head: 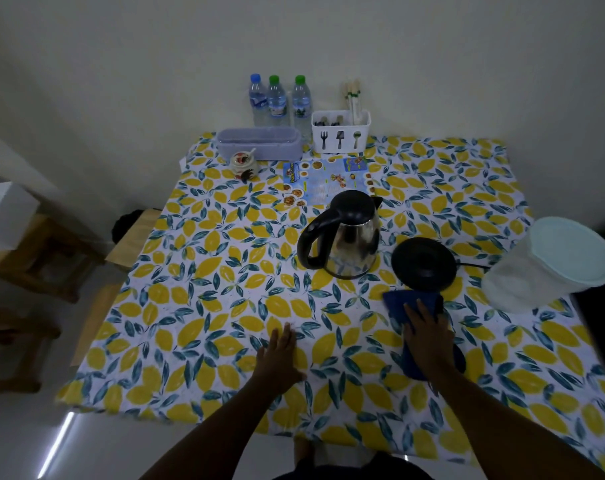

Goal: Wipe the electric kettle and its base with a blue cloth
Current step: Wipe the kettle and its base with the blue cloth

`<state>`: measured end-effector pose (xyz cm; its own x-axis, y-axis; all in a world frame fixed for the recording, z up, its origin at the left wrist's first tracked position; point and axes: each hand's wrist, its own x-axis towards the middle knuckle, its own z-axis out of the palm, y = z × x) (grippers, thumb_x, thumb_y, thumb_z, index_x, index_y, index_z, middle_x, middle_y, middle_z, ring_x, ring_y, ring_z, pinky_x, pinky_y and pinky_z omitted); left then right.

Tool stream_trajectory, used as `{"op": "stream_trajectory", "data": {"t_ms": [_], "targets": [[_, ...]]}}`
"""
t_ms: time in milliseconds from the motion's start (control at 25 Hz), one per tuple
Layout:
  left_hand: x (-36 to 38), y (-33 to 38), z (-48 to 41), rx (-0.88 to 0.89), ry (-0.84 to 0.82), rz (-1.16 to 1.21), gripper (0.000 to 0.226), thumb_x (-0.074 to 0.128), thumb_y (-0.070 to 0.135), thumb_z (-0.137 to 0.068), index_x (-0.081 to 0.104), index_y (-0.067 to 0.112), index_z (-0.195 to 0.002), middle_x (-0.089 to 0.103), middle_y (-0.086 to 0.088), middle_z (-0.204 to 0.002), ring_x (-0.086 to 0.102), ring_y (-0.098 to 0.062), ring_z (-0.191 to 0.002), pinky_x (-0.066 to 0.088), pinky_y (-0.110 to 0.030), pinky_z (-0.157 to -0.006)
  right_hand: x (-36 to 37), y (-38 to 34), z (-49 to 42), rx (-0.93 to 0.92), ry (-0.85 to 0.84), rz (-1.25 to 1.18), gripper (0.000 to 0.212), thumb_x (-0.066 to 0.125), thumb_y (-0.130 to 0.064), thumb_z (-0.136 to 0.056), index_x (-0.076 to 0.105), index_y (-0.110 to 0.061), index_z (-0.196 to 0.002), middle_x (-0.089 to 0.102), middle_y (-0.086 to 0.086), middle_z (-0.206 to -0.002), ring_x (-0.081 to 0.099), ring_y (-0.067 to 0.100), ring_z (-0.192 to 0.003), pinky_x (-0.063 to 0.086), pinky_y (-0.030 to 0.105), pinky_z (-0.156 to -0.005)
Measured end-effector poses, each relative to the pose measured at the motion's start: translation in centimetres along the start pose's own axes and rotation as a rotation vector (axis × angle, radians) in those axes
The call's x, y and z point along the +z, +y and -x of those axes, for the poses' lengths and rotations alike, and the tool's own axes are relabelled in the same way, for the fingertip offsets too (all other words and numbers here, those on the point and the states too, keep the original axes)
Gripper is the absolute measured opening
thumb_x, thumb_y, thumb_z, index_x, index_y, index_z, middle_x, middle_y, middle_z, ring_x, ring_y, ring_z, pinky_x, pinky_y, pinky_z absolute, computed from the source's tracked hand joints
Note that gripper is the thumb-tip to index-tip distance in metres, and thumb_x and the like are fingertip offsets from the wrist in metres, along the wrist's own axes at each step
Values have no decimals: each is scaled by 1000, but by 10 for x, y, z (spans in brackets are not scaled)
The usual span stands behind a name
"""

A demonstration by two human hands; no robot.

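Observation:
A steel electric kettle (351, 249) with a black lid and handle stands upright on the lemon-print table (197, 271), off its base. The round black base (424, 263) lies just right of it, its cord running right. A blue cloth (399, 303) lies flat on the table in front of the base. My right hand (427, 332) rests palm down on the cloth, fingers spread. My left hand (280, 355) lies flat on the bare tablecloth to the left, holding nothing.
A large translucent plastic container (550, 261) with a pale lid stands at the right edge. At the back are three water bottles (278, 98), a cutlery caddy (341, 131), a grey lidded box (259, 143), a small jar (243, 164) and a menu leaflet (325, 180). Wooden stools (34, 258) stand left.

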<state>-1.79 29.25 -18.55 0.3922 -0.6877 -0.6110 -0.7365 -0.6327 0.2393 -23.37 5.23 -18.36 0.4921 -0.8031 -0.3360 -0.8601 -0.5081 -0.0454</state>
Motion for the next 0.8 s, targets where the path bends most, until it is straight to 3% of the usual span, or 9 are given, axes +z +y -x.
{"op": "stream_trajectory", "data": {"t_ms": [160, 320, 400, 480, 560, 640, 720, 800], "targets": [[-2, 3, 3, 7, -6, -22, 110, 67, 48, -82, -13, 15, -150, -23, -3, -160, -17, -32, -148, 14, -59, -119, -8, -36, -5, 74, -30, -108, 51, 33, -40, -100, 19, -33, -149, 7, -2, -163, 17, 41, -142, 36, 57, -105], [0, 3, 5, 7, 10, -7, 107, 67, 46, -82, -11, 17, -150, -22, -3, -161, -16, -32, -148, 16, -60, -119, 14, -80, 27, -196, -84, -30, 51, 34, -41, -99, 22, -34, -148, 11, -3, -162, 19, 39, -142, 37, 54, -103], [3, 1, 6, 7, 31, -14, 104, 64, 48, -84, -9, 17, -151, -21, -3, -161, -16, -31, -148, 16, -59, -118, 25, -86, 55, -364, -117, 42, 53, 45, -47, -93, 35, -36, -144, 27, -2, -158, 35, 41, -135, 45, 56, -95], [9, 0, 7, -3, 64, 4, 99, 60, 51, -86, -7, 18, -151, -19, -3, -162, -15, -30, -148, 15, -57, -119, 31, -80, 77, -446, -126, 86, 57, 66, -52, -77, 54, -38, -131, 53, -3, -143, 60, 38, -113, 56, 52, -76], [14, 2, 8, -31, 132, 48, 91, 55, 52, -89, -2, 18, -152, -13, -1, -163, -11, -28, -150, 16, -54, -120, 37, -69, 85, -456, -85, 68, 59, 78, -46, -66, 62, -38, -122, 62, -6, -133, 68, 34, -101, 60, 47, -66], [17, 10, 6, -57, 205, 81, 83, 51, 51, -92, 7, 17, -152, -5, -1, -164, -4, -27, -151, 18, -49, -120, 39, -53, 84, -446, -101, 12, 57, 77, -40, -70, 60, -37, -124, 58, -7, -137, 64, 35, -107, 59, 48, -71], [20, 21, 3, -37, 241, 95, 78, 50, 49, -93, 13, 15, -152, 3, -3, -164, 1, -26, -151, 19, -47, -120, 43, -34, 80, -383, -142, -30, 54, 57, -39, -89, 41, -37, -140, 35, -9, -154, 42, 37, -131, 49, 52, -94], [24, 39, -1, 49, 215, 84, 74, 48, 45, -95, 12, 15, -152, 2, -3, -164, -1, -25, -151, 15, -47, -121, 45, -8, 81, -253, -118, -91, 52, 41, -39, -97, 26, -38, -147, 17, -13, -160, 22, 33, -142, 36, 50, -108]]}}
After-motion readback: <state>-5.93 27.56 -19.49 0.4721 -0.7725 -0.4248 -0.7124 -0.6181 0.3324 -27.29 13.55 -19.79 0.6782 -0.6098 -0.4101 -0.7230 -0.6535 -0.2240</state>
